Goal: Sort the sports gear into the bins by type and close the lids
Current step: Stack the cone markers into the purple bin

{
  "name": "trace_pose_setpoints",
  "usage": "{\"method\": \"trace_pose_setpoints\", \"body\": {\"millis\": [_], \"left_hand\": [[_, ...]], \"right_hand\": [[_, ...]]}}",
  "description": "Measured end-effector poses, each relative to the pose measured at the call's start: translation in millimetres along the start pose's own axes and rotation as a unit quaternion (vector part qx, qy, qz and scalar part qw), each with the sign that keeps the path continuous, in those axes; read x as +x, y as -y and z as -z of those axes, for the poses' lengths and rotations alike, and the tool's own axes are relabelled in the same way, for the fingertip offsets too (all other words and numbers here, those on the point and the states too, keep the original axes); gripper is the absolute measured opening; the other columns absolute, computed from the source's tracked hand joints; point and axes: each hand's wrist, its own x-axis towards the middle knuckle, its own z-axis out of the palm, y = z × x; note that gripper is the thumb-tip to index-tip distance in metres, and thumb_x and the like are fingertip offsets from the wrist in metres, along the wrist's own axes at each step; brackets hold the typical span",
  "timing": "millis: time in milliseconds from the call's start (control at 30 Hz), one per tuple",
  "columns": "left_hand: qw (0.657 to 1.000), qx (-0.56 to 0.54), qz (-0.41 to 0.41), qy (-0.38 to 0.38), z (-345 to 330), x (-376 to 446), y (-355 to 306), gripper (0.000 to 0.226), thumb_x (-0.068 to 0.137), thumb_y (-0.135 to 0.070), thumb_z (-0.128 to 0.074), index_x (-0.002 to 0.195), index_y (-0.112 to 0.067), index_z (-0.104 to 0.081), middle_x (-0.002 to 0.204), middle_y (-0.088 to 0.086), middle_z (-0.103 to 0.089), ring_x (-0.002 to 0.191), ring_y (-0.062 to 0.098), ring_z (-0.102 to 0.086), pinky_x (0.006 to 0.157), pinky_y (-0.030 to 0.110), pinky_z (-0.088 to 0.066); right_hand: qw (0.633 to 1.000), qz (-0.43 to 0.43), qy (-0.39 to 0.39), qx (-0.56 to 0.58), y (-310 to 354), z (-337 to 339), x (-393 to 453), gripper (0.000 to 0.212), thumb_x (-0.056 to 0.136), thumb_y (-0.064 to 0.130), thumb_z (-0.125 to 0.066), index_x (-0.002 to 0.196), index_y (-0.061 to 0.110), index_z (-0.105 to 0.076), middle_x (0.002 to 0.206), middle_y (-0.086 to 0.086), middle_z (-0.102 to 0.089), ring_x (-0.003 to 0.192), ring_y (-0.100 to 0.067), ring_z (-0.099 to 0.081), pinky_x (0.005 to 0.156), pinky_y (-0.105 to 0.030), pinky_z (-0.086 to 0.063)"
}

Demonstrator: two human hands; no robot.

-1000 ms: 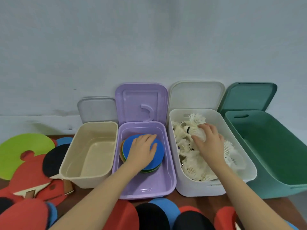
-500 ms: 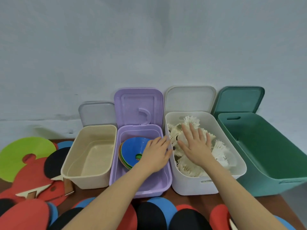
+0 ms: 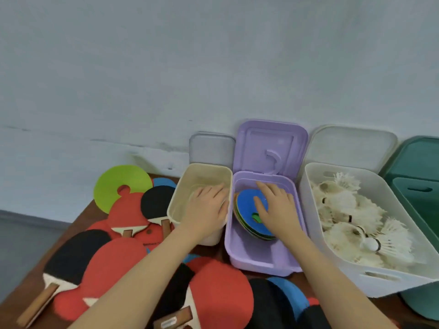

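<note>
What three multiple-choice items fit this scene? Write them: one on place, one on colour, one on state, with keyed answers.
1. Where is the right hand?
A. green bin
B. purple bin
C. table

2. What colour is the top disc in the purple bin?
A. blue
B. red
C. white

3. How are the bin lids?
A. all shut
B. all open
C. only purple open

Answers: B, the hand rests on the discs inside it; A, the top disc is blue; B, the purple lid and the others stand upright behind their bins.

Indoor room: bare wall [image 3: 213,67], wood table [image 3: 78,224]
</note>
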Motion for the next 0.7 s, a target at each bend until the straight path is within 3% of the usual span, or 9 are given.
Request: {"method": "trace_pose_setpoints", "body": {"millis": [133, 267, 333, 467, 700], "left_hand": [[0.999, 0.034, 0.040, -0.013, 20, -26, 75, 0.040, 0.081, -0.030, -0.041, 0.102, -0.013, -0.070, 0.104, 0.002, -0.069, 0.089, 0.021, -0.066, 0.082, 0.028, -0.034], [0.996, 0.031, 0.085, -0.001, 40, -44, 150, 0.042, 0.079, -0.032, -0.039, 0.101, -0.014, -0.070, 0.104, 0.001, -0.069, 0.093, 0.021, -0.065, 0.081, 0.031, -0.048], [0.993, 0.035, 0.109, 0.004, 47, -49, 188, 0.042, 0.083, -0.030, -0.040, 0.110, -0.013, -0.067, 0.113, 0.004, -0.066, 0.103, 0.023, -0.062, 0.087, 0.034, -0.046], [0.987, 0.029, 0.154, 0.045, 51, -56, 264, 0.048, 0.094, -0.026, -0.045, 0.139, -0.014, -0.040, 0.144, 0.006, -0.040, 0.132, 0.025, -0.035, 0.106, 0.036, -0.024], [0.964, 0.020, 0.251, 0.090, 31, -57, 361, 0.068, 0.094, -0.034, -0.044, 0.148, -0.009, -0.012, 0.154, 0.018, -0.011, 0.139, 0.034, -0.018, 0.110, 0.043, -0.019]], "right_hand": [[0.999, 0.018, 0.038, 0.021, 65, -36, 21, 0.047, 0.086, 0.036, -0.039, 0.125, 0.014, -0.055, 0.118, -0.006, -0.060, 0.106, -0.033, -0.054, 0.086, -0.043, -0.040], [0.997, 0.030, 0.041, 0.062, 134, -76, 50, 0.037, 0.092, 0.028, -0.047, 0.125, 0.014, -0.056, 0.121, -0.006, -0.059, 0.110, -0.027, -0.054, 0.090, -0.040, -0.042], [0.995, 0.034, 0.039, 0.083, 164, -95, 65, 0.035, 0.093, 0.026, -0.049, 0.127, 0.017, -0.054, 0.122, -0.005, -0.058, 0.110, -0.025, -0.054, 0.092, -0.038, -0.042], [0.991, 0.014, 0.079, 0.106, 214, -138, 94, 0.040, 0.094, 0.027, -0.048, 0.133, 0.019, -0.048, 0.127, -0.002, -0.054, 0.115, -0.023, -0.050, 0.097, -0.038, -0.040], [0.982, -0.010, 0.186, 0.024, 253, -217, 142, 0.058, 0.094, 0.038, -0.045, 0.146, 0.024, -0.024, 0.149, 0.000, -0.032, 0.130, -0.025, -0.038, 0.103, -0.041, -0.029]]}}
